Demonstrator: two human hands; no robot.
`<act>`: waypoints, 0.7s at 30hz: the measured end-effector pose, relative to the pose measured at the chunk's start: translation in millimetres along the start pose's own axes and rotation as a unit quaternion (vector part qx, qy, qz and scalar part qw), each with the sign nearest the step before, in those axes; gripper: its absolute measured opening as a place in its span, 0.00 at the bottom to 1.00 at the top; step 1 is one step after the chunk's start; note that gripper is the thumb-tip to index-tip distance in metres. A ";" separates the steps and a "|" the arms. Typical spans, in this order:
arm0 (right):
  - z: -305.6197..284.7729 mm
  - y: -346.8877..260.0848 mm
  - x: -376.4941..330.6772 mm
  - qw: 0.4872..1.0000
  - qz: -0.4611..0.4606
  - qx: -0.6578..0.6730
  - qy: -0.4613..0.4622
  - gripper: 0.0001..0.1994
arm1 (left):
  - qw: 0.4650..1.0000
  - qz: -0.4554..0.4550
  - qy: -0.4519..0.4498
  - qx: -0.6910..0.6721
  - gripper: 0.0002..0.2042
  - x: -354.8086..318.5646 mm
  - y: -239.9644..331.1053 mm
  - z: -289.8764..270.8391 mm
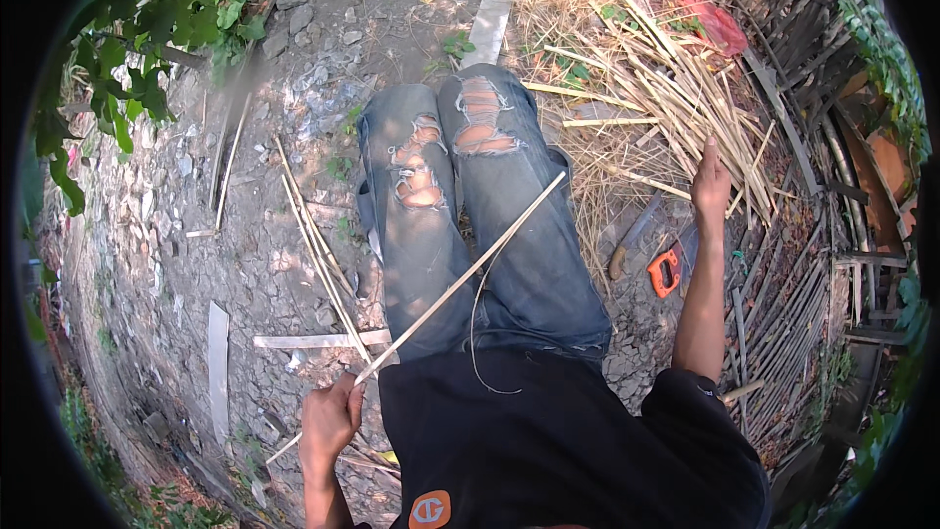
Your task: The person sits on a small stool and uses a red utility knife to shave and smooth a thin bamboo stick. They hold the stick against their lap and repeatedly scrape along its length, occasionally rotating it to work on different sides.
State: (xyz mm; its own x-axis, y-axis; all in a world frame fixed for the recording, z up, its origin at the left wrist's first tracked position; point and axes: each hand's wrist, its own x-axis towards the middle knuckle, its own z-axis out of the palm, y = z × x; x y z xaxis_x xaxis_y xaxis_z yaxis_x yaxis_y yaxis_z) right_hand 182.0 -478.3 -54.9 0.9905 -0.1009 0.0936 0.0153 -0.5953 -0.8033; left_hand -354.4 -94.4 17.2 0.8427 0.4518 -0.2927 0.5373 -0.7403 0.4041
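Note:
My left hand point(330, 419) is closed round a long, pale bamboo strip point(460, 279). The strip slants up to the right across my legs, and a short end sticks out below the fist. A thin curled fibre point(473, 318) hangs beside it over my jeans. Out to the right, my right hand point(711, 181) reaches over the edge of a heap of split bamboo strips point(676, 88). Its fingers look stretched out, with nothing visible in them; I cannot tell whether it touches the heap.
An orange-handled saw point(665, 274) and a wooden-handled knife point(618, 261) lie by my right forearm. Several loose strips point(315, 240) lie left of my legs, near a flat board point(218, 372). Stacked thin sticks point(788, 333) and a red plastic bag point(713, 24) are to the right.

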 end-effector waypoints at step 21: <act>68.6 -100.8 -71.9 0.938 -0.202 0.245 -0.136 0.05 | 0.995 0.095 0.039 -0.017 0.09 76.2 7.9 6.1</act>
State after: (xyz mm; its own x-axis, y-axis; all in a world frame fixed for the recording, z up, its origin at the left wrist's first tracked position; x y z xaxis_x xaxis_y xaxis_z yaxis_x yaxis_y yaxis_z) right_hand 118.6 -356.3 -21.0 0.8880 0.2998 0.3486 0.3916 -0.0960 -0.9151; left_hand -286.2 -68.8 -7.2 0.9283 0.3443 -0.1407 0.3684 -0.7990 0.4753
